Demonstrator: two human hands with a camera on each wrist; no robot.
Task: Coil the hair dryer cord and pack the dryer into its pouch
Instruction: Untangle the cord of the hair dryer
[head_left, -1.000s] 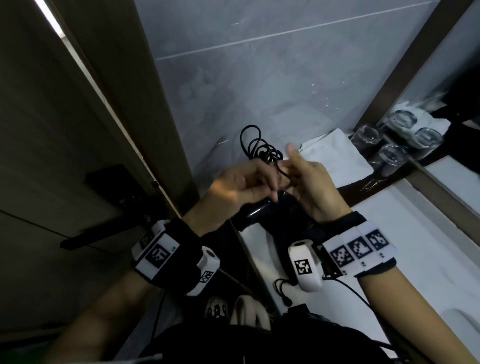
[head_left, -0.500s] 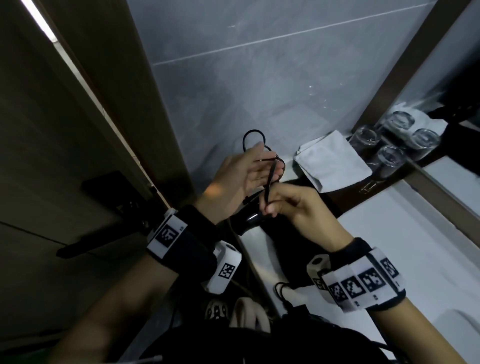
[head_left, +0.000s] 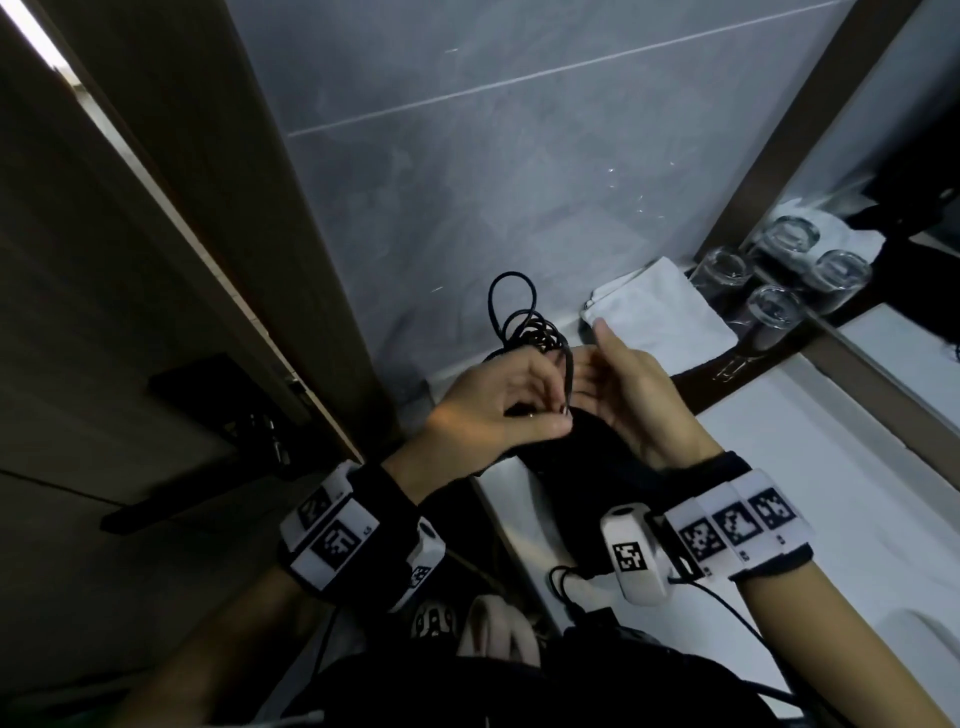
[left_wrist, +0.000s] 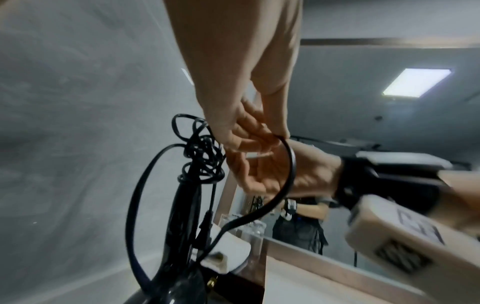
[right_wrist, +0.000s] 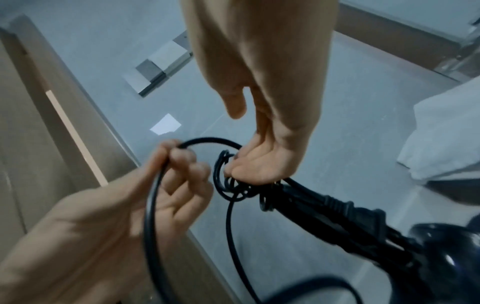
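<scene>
Above counter — left hand (head_left: 488, 415) pinches glossy round cord (right_wrist: 153, 197) | loops bunched

Black hair dryer (right_wrist: 369, 232) stood handle-up between both hands. Black cord (left_wrist: 200, 156) sat bunched in tight loops atop the handle, one large loose loop running out. White pouch (head_left: 660, 317) lay flat just beyond the right hand (head_left: 634, 395).
</scene>
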